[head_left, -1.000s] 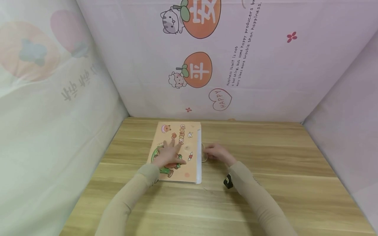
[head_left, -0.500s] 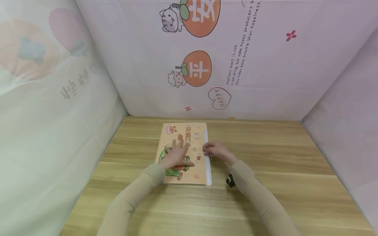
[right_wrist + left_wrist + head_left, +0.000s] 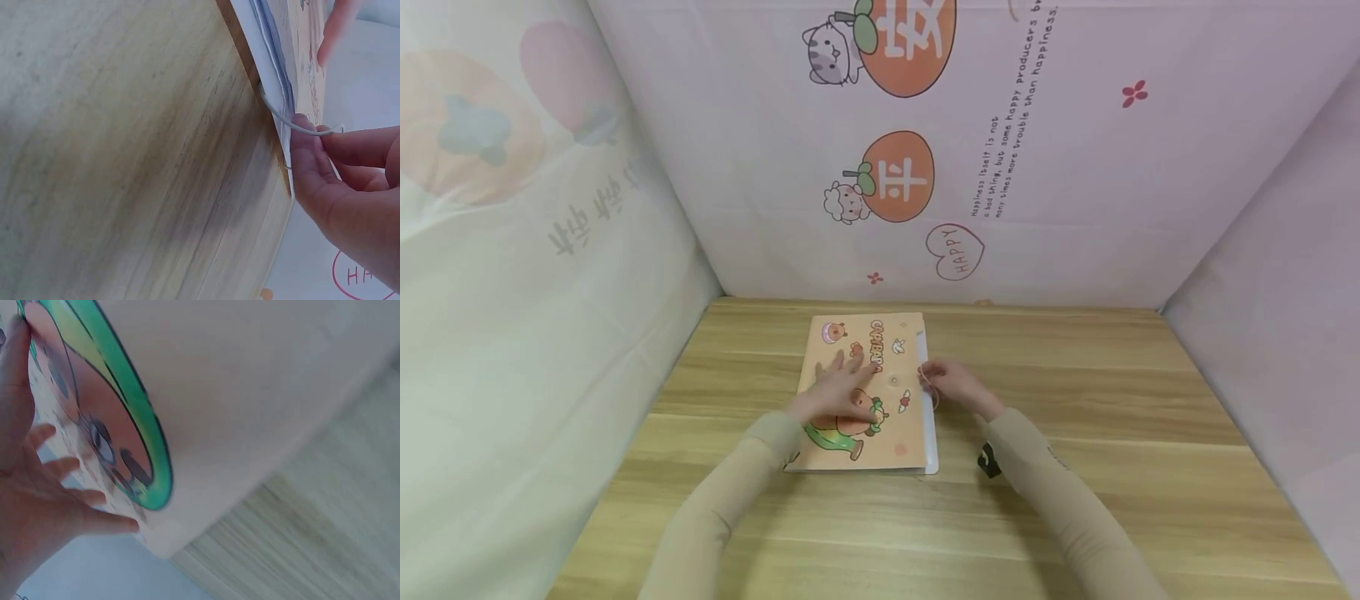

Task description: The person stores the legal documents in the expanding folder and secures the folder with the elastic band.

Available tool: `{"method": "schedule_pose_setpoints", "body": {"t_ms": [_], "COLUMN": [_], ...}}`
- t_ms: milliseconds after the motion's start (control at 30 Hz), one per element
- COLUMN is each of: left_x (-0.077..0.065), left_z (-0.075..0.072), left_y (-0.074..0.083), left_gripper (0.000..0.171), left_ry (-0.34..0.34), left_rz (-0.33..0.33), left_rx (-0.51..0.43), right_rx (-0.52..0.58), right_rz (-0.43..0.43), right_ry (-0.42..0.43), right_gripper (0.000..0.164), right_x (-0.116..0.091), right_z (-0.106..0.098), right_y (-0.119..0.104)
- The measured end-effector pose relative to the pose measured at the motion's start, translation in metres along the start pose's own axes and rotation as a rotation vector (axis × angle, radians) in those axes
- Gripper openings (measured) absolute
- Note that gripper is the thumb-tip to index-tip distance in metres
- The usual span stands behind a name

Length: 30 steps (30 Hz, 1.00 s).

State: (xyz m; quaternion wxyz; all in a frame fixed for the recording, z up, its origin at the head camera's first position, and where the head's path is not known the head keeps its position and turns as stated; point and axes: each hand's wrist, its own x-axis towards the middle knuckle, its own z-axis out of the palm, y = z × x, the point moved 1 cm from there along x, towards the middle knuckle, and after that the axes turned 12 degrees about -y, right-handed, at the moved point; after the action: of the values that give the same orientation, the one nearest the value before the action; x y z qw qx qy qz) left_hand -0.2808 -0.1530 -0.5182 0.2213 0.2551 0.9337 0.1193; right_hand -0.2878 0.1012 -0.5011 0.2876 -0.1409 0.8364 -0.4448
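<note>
A peach cartoon document folder (image 3: 904,433) lies on the table, with a white inner edge (image 3: 931,450) along its right side. My left hand (image 3: 831,396) is over its cover, fingers spread and holding nothing. In the left wrist view the spread fingers (image 3: 59,467) stand close over the printed cover. At the folder's right edge, my right hand (image 3: 953,387) pinches a thin pale cord (image 3: 284,115). The cord loops out from that edge and passes across the fingertips in the right wrist view. A round button (image 3: 893,381) sits on the cover to the left of this hand.
The wood-grain table (image 3: 1075,375) is bounded by a printed cloth backdrop (image 3: 1060,258) at the back and plain-looking cloth sides. A small black piece (image 3: 989,460) shows beside the right sleeve (image 3: 1022,454).
The folder has shifted to the right, and its edge now meets my right hand. My left hand went right with it, then slid slightly back left. The cord now lies across the right fingers.
</note>
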Motion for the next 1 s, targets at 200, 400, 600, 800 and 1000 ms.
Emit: {"method": "schedule_pose_setpoints", "body": {"t_ms": [200, 400, 600, 800, 1000], "left_x": [0.004, 0.011, 0.013, 0.016, 0.021], "left_z": [0.002, 0.006, 0.003, 0.004, 0.006], "left_y": [-0.008, 0.004, 0.018, 0.021, 0.019], "left_gripper": [0.101, 0.104, 0.106, 0.105, 0.105], "left_ry": [-0.043, -0.042, -0.043, -0.046, -0.014], "left_rz": [0.045, 0.073, 0.056, 0.059, 0.141], "left_rx": [0.042, 0.071, 0.066, 0.049, 0.103], "right_rx": [-0.085, -0.160, -0.284, -0.436, -0.588], "right_rz": [-0.064, -0.105, -0.102, -0.072, -0.097], "right_ry": [0.053, 0.093, 0.119, 0.117, 0.109], "right_gripper": [0.035, 0.032, 0.028, 0.029, 0.023], "right_x": [0.004, 0.007, 0.009, 0.011, 0.017], "right_z": [0.003, 0.003, 0.001, 0.003, 0.006], "right_y": [-0.001, 0.000, 0.004, -0.001, -0.006]}}
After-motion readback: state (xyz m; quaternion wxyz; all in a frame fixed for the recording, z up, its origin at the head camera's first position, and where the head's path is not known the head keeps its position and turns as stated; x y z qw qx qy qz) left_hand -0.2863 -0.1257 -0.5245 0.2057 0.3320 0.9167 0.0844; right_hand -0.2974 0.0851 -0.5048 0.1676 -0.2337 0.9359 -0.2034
